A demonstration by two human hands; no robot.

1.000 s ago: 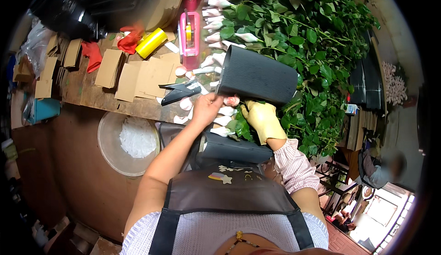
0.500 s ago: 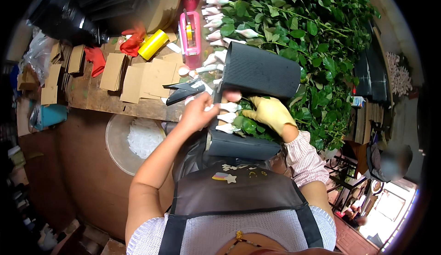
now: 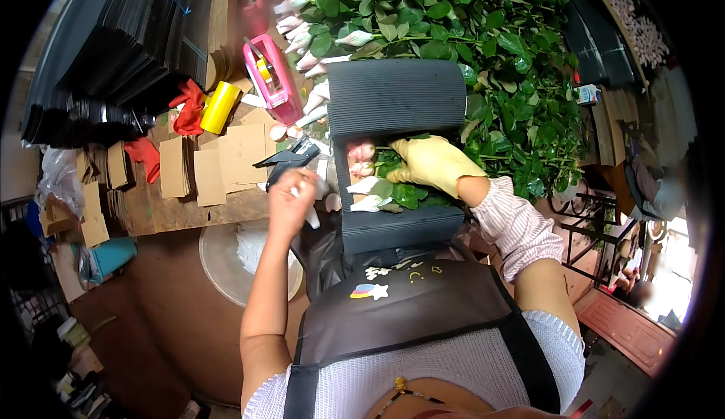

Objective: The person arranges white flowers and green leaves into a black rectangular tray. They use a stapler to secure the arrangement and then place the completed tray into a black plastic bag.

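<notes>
My left hand [image 3: 293, 191] is pinched on a white bud sleeve [image 3: 319, 189], left of a ridged dark wrapper [image 3: 396, 100] lying open on the worktable. Inside the wrapper are two pink rose heads [image 3: 361, 152] and white-sleeved buds [image 3: 366, 185]. My right hand [image 3: 428, 160], in a yellow glove, holds the rose stems among green leaves [image 3: 408, 194], its fingertips partly hidden. Black-handled scissors [image 3: 283, 158] lie behind my left hand.
Leafy roses [image 3: 498, 64] cover the back right. At left are pink tape dispensers [image 3: 279, 102], cardboard pieces [image 3: 208, 179], red gloves [image 3: 140, 154], a yellow roll [image 3: 220, 108] and dark stacked sheets [image 3: 113, 56]. A basin [image 3: 219, 268] stands below; another person [image 3: 642, 181] is at far right.
The view has shifted. My left hand has pulled away leftward from the buds with a white sleeve, and more pink petals show. The upper wrapper flap sits more level.
</notes>
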